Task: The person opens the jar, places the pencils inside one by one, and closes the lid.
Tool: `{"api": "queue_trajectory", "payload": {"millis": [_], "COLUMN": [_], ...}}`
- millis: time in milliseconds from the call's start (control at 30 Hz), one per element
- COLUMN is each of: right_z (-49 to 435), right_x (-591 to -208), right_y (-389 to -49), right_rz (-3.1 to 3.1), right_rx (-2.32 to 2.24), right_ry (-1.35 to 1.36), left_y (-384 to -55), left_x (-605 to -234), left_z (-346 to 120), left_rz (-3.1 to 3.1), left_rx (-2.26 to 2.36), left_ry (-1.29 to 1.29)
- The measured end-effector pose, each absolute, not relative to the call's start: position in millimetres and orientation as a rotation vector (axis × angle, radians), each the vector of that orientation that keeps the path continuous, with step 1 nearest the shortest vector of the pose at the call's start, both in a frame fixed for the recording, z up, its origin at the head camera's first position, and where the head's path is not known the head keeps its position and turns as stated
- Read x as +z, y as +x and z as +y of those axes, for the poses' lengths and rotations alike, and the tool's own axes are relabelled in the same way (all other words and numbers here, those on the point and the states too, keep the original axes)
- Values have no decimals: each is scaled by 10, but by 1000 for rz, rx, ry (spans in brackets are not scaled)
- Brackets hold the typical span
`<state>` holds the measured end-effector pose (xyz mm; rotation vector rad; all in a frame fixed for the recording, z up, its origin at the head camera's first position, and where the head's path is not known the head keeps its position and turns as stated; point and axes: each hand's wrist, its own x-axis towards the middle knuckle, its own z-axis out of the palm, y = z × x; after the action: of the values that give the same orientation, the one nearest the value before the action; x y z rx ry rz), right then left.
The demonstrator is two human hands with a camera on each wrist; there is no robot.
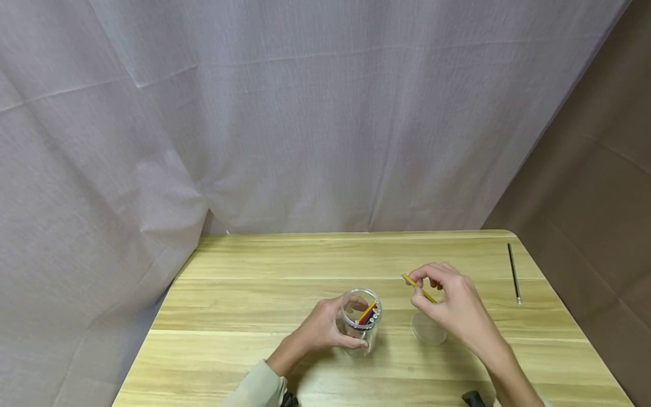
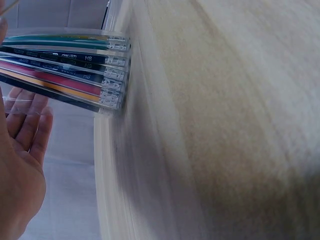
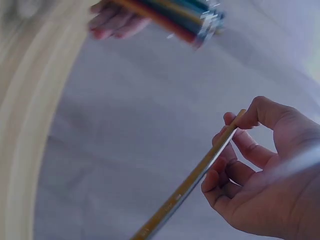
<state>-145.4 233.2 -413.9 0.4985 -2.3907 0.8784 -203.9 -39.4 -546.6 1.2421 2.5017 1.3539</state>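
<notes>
My left hand point(image 1: 321, 326) grips a clear jar point(image 1: 373, 338) near the middle of the table, thumb on the near side and fingers round the far side. Several pencils point(image 2: 65, 75) stand inside it; the left wrist view shows blue, red, orange and green ones with ferrules at the jar's bottom. Off to the right of the jar, my right hand point(image 1: 455, 302) pinches a yellow pencil point(image 3: 187, 187) near one end, between thumb and fingertips. The pencil slants in the air above the table, apart from the jar.
A round clear lid point(image 1: 429, 329) lies on the wooden table point(image 1: 244, 316), under the right hand. Near the table's right edge lies a dark pencil point(image 1: 513, 274). A grey curtain point(image 1: 305, 141) hangs behind the table, with a brown one point(image 1: 600, 226) at the right.
</notes>
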Motion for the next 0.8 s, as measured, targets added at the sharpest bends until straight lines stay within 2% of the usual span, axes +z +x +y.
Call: {"api": "queue_trajectory", "payload": {"millis": [467, 800], "right_z": [2140, 2035], "right_x": [-3641, -3357], "right_y": [-1020, -869], "right_rz": [-2275, -2011], "right_rx": [985, 1137], "right_ry": [727, 921], "left_y": [-2041, -2042], "left_x": [-5461, -5478], "left_z": [-399, -403], "left_rz": [2504, 2498], "left_rx": [1354, 1362], "left_ry": [1244, 1244]}}
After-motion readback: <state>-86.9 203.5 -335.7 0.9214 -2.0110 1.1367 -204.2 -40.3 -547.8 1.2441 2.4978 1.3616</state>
